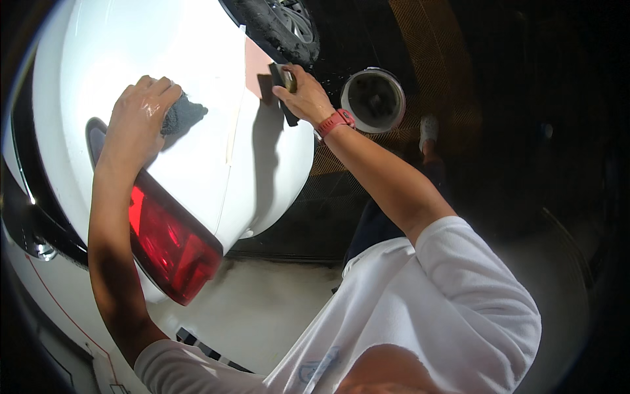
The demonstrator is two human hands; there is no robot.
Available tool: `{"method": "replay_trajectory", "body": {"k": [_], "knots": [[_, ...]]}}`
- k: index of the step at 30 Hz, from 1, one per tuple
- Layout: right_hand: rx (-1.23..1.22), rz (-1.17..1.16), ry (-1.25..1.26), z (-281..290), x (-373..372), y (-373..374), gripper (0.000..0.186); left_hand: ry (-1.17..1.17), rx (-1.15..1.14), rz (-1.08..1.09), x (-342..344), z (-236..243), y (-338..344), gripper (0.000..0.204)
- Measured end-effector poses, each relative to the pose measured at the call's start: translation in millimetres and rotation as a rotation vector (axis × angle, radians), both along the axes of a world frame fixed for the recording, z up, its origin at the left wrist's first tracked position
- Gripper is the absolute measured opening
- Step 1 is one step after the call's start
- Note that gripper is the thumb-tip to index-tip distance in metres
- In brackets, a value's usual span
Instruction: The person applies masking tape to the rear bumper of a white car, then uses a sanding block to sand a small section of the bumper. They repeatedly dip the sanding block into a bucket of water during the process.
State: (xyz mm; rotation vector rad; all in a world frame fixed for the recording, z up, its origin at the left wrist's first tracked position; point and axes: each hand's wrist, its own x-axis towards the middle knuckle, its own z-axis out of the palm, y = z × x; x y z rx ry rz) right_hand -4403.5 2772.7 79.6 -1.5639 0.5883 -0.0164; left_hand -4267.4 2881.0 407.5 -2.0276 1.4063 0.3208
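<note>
My left hand (136, 115) is closed around a dark grey cloth (182, 118) and presses it on the white car body panel (203, 59). The skin on the back of this hand looks wet. Over the panel's right edge, my right hand (305, 95) grips a narrow, dark, flat-edged block (292, 117), whose exact kind I cannot make out. Its long shadow falls on the panel. Beside the block lies a pinkish patch (256, 59) on the white surface. A pale tape strip (233, 134) runs along the seam between my hands.
A red tail light (174, 243) sits below my left hand, near my left forearm. Right of the car, a round bucket (374, 102) with dark contents stands on the floor. A wheel (289, 26) shows at the top. My shoe (428, 129) is right of the bucket.
</note>
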Motion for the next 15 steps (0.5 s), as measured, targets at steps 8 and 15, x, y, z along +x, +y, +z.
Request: {"method": "replay_trajectory", "body": {"k": [8, 15], "knots": [[0.043, -0.168, -0.054, -27, 1, 40, 0.070, 0.061, -0.144, -0.190, -2, -33, 22, 0.076], [0.278, -0.217, -0.016, 16, 32, 58, 0.074, 0.132, -0.140, -0.102, -10, 0, 3, 0.077]]}}
